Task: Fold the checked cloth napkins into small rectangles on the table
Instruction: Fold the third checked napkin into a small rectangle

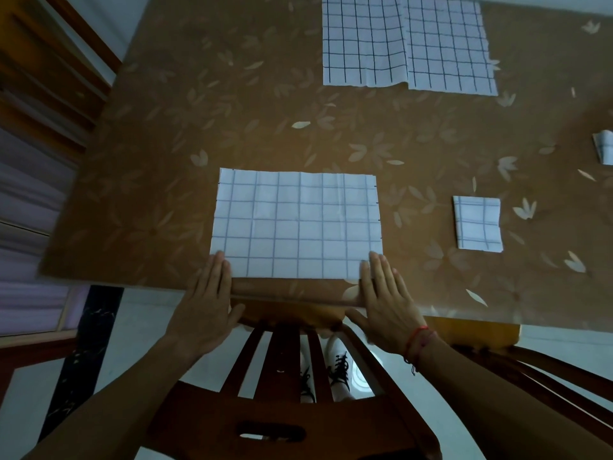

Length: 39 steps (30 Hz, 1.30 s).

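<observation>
Head view: the working napkin (297, 225) lies flat as a wide rectangle at the near edge of the desk (166, 127). The left hand (205, 303) and right hand (386, 303) are flat with straight fingers, their tips pressing its two near corners and gripping nothing. To its right lies one folded napkin (477, 224), already a small rectangle. Farther right, a curled checked piece (604, 147) is cut off by the frame edge. Beyond the working napkin, two open napkins (363, 41) overlap, unfolded. By my judgement one is done and at least three are left.
</observation>
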Motion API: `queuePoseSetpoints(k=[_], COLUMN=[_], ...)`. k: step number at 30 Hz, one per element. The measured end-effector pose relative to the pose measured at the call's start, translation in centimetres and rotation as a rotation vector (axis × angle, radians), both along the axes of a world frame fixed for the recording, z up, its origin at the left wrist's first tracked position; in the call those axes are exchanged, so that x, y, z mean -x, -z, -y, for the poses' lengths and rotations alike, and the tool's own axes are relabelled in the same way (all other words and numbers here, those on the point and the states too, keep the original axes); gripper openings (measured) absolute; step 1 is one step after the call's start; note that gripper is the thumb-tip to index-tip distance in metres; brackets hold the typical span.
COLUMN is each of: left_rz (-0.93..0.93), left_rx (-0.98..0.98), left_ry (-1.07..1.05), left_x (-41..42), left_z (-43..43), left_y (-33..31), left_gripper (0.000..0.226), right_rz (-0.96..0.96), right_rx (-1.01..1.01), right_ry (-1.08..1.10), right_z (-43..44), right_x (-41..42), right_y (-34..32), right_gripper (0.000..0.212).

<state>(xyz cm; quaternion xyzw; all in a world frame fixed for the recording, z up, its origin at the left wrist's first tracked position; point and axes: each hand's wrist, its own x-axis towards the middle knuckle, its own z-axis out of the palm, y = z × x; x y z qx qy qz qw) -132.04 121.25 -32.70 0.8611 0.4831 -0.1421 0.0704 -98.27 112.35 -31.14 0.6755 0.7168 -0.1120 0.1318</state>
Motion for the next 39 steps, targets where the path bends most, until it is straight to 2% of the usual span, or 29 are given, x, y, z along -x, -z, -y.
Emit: queuePoseSetpoints(k=[13, 16, 19, 25, 27, 31, 34, 39], left_rz=[0.071, 0.184, 0.288, 0.231, 0.236, 0.311, 0.364, 0.402], left_rx=[-0.015, -0.012, 0.023, 0.051, 0.039, 0.045, 0.040, 0.002], left_ry=[-0.061, -0.064, 0.037, 0.070, 0.063, 0.055, 0.045, 0.010], left_x=[-1.5, -4.8, -9.9, -15.3, -15.2, -14.4, -14.0, -14.4], left_z=[0.1, 0.2, 0.8, 1.9, 2.0, 1.7, 1.5, 1.5], left_y=[-1.0, -1.6, -2.0, -1.1, -1.0, -1.0, -1.1, -1.4], left_gripper=[0.084, 0.076, 0.078, 0.090, 0.090, 0.090, 0.086, 0.075], right_rz=[0.013, -0.008, -0.032, -0.086, -0.100, -0.210, -0.300, -0.223], right_rx=[0.015, 0.017, 0.011, -0.057, -0.090, -0.207, -0.184, -0.233], right_ry=[0.020, 0.011, 0.008, 0.044, 0.076, 0.277, 0.427, 0.324], right_z=[0.2, 0.1, 0.3, 0.3, 0.0, -1.4, -2.5, -3.2], right_x=[-1.1, -1.4, -1.6, -2.1, -2.1, -1.7, -1.8, -2.3], right_y=[-0.8, -1.0, -1.2, -2.0, -2.0, -2.0, -1.8, -0.9], right_gripper=[0.090, 0.085, 0.082, 0.088, 0.080, 0.050, 0.036, 0.006])
